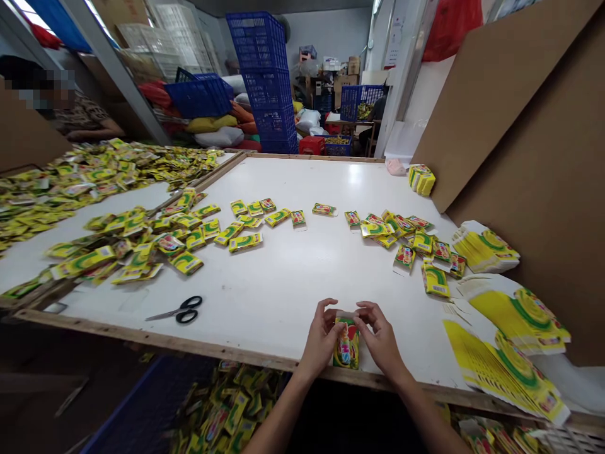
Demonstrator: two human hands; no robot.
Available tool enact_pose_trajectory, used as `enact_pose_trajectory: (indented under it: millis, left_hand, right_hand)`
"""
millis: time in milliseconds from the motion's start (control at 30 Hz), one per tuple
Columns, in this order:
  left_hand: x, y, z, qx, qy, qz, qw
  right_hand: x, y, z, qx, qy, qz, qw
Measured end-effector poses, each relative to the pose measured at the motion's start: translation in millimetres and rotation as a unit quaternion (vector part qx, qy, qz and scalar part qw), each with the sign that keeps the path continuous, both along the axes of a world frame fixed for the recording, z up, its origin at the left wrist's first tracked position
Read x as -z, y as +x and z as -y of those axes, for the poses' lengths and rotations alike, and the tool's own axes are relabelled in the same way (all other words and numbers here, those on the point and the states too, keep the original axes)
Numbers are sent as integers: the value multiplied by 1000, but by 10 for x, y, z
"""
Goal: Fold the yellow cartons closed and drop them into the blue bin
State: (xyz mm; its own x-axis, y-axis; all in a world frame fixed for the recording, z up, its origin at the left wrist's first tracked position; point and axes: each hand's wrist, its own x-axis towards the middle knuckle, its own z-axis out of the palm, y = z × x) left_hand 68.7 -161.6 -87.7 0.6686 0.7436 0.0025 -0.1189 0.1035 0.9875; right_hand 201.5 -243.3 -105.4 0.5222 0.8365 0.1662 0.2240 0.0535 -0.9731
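Left hand (pixel 322 335) of mine curls on printed box (pixel 346 350), thumb on face; right hand (pixel 380 335) pinches top corner. Box at near edge of bench (pixel 265 296). Step, I judge: working end flap (pixel 348 314); next move calls for light thumbs.

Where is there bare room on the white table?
Bare room lies between the scissors and the left hand, and behind the middle boxes toward the far wooden edge. Crowded: the left side with boxes, the right with boxes and cartons.
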Motion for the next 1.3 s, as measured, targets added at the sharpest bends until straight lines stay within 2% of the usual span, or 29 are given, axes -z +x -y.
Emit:
enact_pose_trajectory:
  millis: [200,333,533,667,1033,1300]
  left_hand:
    - [-44,-44,29,4,54,-73,996]
    - [-93,-33,36,-10,48,-83,995]
    - [-108,59,1,-39,20,-84,996]
    - [-118,100,-20,-48,2,-93,995]
    - [-163,97,-38,-31,56,-114,991]
    - [-62,-39,30,-7,-30,-55,998]
  right_hand:
    - [-80,-32,111,-34,17,49,998]
    - [-112,-76,105,-7,12,49,999]
    - [-162,-54,30,17,-56,6,998]
    - [-192,-26,-4,20,-70,-11,997]
    - [-222,-60,-13,19,-58,-14,998]
    - [-88,-137,147,18,-25,-22,999]
